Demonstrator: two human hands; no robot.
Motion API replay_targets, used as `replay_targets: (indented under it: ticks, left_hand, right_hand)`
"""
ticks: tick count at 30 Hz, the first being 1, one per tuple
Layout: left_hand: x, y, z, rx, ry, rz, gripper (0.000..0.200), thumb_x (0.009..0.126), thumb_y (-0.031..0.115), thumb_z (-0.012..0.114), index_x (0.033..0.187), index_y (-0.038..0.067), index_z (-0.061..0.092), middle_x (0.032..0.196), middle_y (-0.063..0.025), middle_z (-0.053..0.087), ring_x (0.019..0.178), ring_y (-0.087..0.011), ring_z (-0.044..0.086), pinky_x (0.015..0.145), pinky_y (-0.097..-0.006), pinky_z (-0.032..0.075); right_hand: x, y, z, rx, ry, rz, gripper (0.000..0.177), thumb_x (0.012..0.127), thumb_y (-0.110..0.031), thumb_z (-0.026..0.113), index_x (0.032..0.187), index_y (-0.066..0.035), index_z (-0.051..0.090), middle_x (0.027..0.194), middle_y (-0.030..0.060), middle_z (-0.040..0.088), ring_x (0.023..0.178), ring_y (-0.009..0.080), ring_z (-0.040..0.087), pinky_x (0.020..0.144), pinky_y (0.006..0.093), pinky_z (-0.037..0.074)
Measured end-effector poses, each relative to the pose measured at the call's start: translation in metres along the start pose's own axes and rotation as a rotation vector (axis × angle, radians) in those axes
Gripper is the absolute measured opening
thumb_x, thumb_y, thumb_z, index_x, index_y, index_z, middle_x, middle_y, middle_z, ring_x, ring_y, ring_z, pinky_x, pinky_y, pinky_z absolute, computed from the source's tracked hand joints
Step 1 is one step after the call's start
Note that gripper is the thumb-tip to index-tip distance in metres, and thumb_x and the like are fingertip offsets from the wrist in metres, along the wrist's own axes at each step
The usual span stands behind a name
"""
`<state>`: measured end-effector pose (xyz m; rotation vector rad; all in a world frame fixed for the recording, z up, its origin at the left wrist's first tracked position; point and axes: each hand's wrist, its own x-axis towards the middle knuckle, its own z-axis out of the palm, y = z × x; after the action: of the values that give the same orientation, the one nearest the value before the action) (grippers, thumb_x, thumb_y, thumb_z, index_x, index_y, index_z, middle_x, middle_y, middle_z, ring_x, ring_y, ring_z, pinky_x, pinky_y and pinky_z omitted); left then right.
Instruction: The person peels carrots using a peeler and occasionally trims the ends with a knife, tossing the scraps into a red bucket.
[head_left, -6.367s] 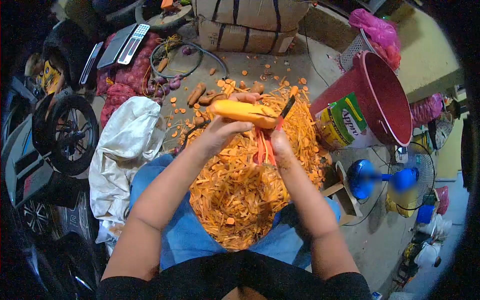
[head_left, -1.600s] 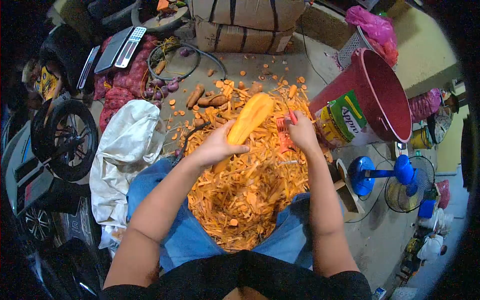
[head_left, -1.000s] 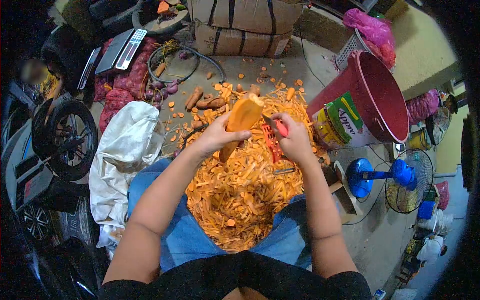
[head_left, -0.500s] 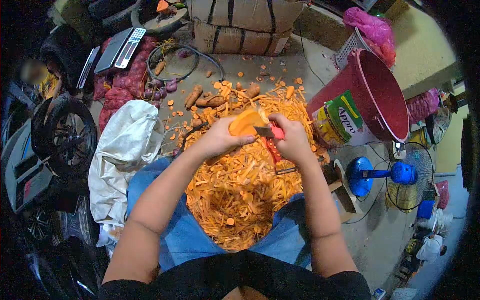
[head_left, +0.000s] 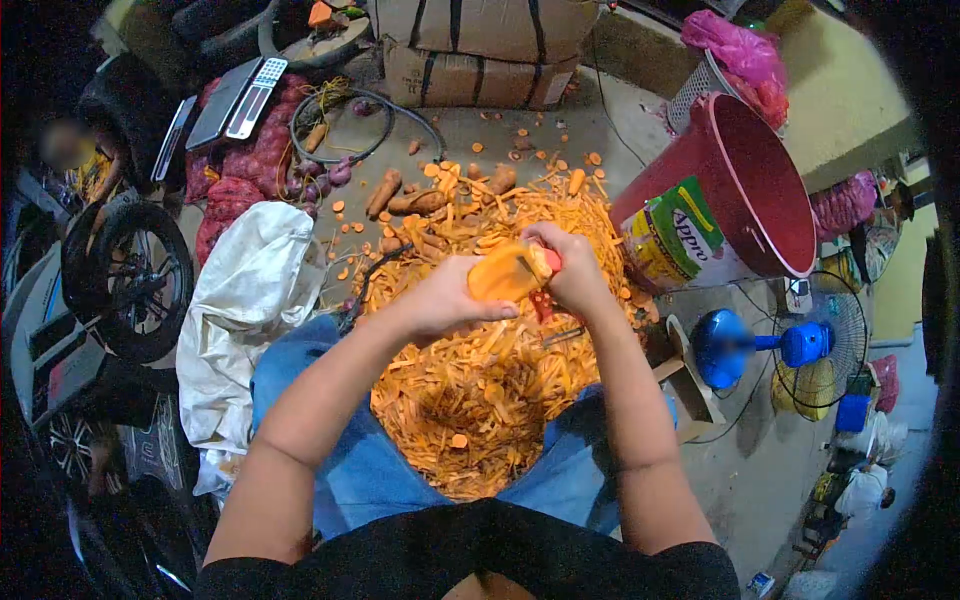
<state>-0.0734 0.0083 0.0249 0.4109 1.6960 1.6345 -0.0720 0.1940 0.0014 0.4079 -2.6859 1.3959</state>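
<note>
My left hand (head_left: 447, 297) is wrapped around the lower side of a thick, peeled orange carrot (head_left: 496, 276), its thumb lying along the near edge. My right hand (head_left: 566, 268) grips a knife by its red handle (head_left: 551, 260) at the carrot's right end. The blade is mostly hidden, close against that pale, cut-looking end. Both hands are held over a broad heap of orange peelings (head_left: 470, 370) between my knees. Behind my right hand, a red object with holes (head_left: 542, 305) lies on the heap.
Unpeeled carrots (head_left: 418, 202) lie at the heap's far edge, with round slices scattered beyond. A large red bucket (head_left: 745, 200) stands to the right, near a blue fan (head_left: 805, 345). A white sack (head_left: 255, 265) is on the left. Strapped boxes (head_left: 470, 80) stand at the back.
The knife blade, plainly visible before, is now mostly hidden at the carrot's right end. The carrot has turned and shifted slightly to the right; my right hand has tilted with the knife.
</note>
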Motion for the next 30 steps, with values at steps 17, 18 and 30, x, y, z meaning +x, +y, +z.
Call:
replay_targets:
  ticks: [17, 18, 30]
  left_hand:
    - [0.011, -0.006, -0.002, 0.159, 0.263, 0.308, 0.039, 0.063, 0.015, 0.065, 0.094, 0.003, 0.046, 0.084, -0.0033, 0.054, 0.078, -0.0116, 0.051, 0.071, -0.0257, 0.041]
    - [0.011, -0.003, 0.0, -0.029, 0.324, 0.3, 0.04, 0.064, 0.015, 0.064, 0.096, 0.003, 0.045, 0.086, -0.0032, 0.053, 0.079, -0.0113, 0.051, 0.073, -0.026, 0.04]
    - [0.024, -0.015, -0.021, -1.053, 0.156, -0.002, 0.042, 0.082, 0.039, 0.027, 0.1, 0.003, 0.039, 0.081, -0.0137, 0.051, 0.072, -0.026, 0.053, 0.069, -0.0393, 0.044]
  right_hand:
    - [-0.007, 0.108, 0.115, 0.049, -0.179, 0.305, 0.024, 0.071, -0.026, 0.048, 0.081, -0.004, 0.052, 0.071, 0.0119, 0.057, 0.065, 0.0239, 0.055, 0.058, 0.0342, 0.041]
    - [-0.005, 0.088, 0.106, 0.048, -0.183, 0.301, 0.024, 0.071, -0.026, 0.048, 0.081, -0.004, 0.052, 0.071, 0.0119, 0.057, 0.065, 0.0239, 0.055, 0.058, 0.0342, 0.041]
    - [-0.005, 0.049, 0.056, 0.251, 0.042, 0.627, 0.021, 0.075, -0.02, 0.047, 0.075, 0.001, 0.053, 0.062, 0.0065, 0.054, 0.056, 0.0126, 0.049, 0.051, 0.0267, 0.039]
